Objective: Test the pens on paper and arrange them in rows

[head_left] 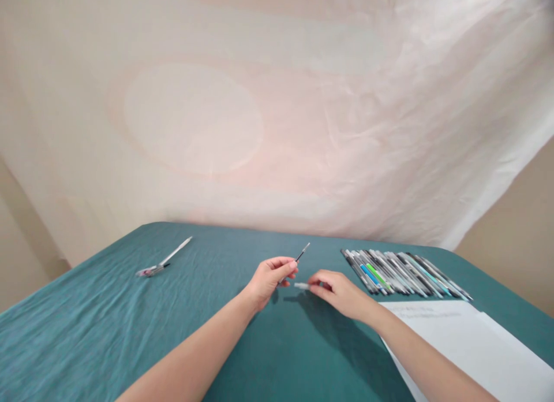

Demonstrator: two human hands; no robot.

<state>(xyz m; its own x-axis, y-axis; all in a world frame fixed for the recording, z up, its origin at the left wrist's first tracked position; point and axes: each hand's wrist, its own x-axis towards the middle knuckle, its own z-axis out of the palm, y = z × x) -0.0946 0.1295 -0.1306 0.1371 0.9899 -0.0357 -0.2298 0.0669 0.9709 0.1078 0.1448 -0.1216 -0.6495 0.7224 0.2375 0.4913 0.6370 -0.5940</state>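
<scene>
While the left hand [272, 278] holds a pen [303, 252], the right [340, 291] pinches something pale [301, 286].

left forearm [203, 347] and right forearm [418, 341] bare, slanting inward from the lower edge. left hand [266, 279]: fingers curled, thumb set toward index finger in a pinch. right hand [340, 292]: just beside it, apart, back upward, thumb and fingers drawn together at the tips.

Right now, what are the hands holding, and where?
The left hand pinches a thin dark pen part below its pale tip; the right hand pinches a pale piece by one end, which the fingers hide.
</scene>
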